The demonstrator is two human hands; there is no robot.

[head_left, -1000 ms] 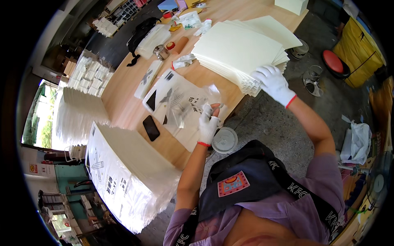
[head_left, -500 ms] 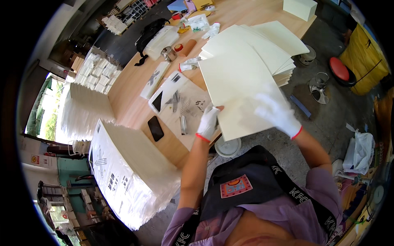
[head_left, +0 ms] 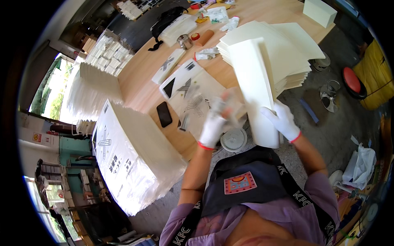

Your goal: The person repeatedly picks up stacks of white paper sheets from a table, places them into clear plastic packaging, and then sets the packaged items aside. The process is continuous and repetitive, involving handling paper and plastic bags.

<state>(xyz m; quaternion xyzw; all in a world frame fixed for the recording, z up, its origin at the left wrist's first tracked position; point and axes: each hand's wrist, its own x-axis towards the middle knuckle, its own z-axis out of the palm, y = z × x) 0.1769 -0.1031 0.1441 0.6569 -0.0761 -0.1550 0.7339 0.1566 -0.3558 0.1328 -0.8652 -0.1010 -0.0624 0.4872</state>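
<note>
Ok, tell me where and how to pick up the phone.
Take the phone across its middle, pinching the two long edges. Best, I think, from above and slightly from its right: it lies flat and slim on the table with nothing on top, while the paper stack rises on its left.

1. The left forearm (head_left: pixel 195 172) reaches far and slightly right; the left hand (head_left: pixel 214 126), in a white glove (head_left: pixel 209 137), has bare fingertips, blurred, their pose unclear.
2. The right forearm (head_left: pixel 310 153) slants far and left; the right hand (head_left: pixel 282 121), also gloved, grips, thumb toward the left.
3. Both elbows bend; the hands stand apart.
</note>
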